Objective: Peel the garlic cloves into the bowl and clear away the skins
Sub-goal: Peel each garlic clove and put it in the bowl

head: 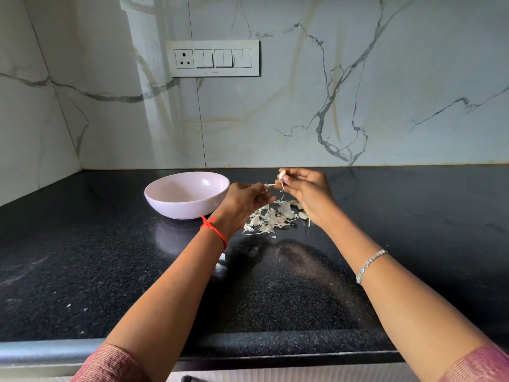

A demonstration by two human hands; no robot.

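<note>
My right hand pinches a pale garlic clove between thumb and fingertips, held above the counter. My left hand pinches a thin strip of skin that runs from the clove toward it. Both hands hover just right of a white bowl, whose inside I cannot see into. Under the hands lies a heap of loose garlic skins on the black counter.
The black speckled counter runs from the marble wall to the front edge near me. A white socket and switch panel is set in the wall above the bowl. The wall corner closes off the left side.
</note>
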